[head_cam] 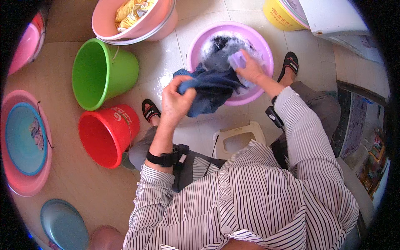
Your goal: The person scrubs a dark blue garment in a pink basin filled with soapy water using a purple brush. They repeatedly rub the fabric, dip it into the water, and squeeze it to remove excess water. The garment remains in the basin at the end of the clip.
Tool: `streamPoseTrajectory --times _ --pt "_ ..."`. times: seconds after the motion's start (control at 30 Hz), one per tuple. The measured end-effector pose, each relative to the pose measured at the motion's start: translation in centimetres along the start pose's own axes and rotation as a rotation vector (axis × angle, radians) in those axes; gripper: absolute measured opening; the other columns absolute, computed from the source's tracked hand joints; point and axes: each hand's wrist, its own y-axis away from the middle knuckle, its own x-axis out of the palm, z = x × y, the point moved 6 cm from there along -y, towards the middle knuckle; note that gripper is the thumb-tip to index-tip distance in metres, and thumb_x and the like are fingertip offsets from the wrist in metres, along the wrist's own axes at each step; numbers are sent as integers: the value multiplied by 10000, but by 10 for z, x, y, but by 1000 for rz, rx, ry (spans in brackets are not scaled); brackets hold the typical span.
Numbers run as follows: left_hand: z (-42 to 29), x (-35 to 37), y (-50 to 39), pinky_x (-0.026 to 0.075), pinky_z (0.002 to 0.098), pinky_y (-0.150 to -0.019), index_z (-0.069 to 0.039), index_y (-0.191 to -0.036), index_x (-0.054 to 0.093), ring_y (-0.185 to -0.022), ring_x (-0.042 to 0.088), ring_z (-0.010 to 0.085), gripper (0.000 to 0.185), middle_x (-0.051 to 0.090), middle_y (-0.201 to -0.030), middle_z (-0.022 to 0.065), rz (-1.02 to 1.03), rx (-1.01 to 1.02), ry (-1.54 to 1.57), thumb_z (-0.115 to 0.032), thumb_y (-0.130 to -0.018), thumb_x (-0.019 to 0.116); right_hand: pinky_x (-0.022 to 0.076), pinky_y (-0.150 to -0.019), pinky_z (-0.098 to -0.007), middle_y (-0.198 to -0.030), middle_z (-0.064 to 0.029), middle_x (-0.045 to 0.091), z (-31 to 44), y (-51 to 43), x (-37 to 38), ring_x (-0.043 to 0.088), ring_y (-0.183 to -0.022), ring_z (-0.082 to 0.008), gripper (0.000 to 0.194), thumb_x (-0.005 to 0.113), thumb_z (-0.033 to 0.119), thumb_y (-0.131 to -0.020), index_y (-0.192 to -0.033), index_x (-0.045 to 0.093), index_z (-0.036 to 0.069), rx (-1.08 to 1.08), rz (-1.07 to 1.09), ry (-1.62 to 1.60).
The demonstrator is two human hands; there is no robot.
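Observation:
My left hand grips a dark blue wet garment, bunched between thumb and fingers. The cloth hangs over the near left rim of a pink-purple plastic basin, partly inside it. In my right hand is a light purple scrub brush, slightly blurred, held over the basin just beyond the cloth. Inside the basin, grey soapy water with white suds surrounds a dark piece of cloth. How far that cloth extends under the water is hidden.
Left of the basin, a green bucket and a red bucket lie tipped on the tiled floor. Beyond them, a pink basin holds yellow cloth. A cream plastic stool stands between my legs. Yellow bucket at upper right.

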Motion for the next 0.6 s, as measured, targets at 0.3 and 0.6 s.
streamPoseTrajectory --times 0.3,0.6 --pt "8 -17 -3 485 400 -818 -51 -1178 530 -849 622 373 549 639 -890 208 -9 80 -566 -166 -672 708 523 -764 -392 -1034 -88 609 -13 -18 -33 618 -909 -205 441 581 298 -841 -1194 498 47 402 294 -1475" --pt "25 -7 -12 482 378 -757 52 -1032 582 -802 636 314 383 646 -845 213 -73 2 -252 -202 -752 639 402 -972 -399 -1225 -248 497 71 32 18 513 -1133 -349 783 666 175 -740 -1402 253 113 -457 6 -531"
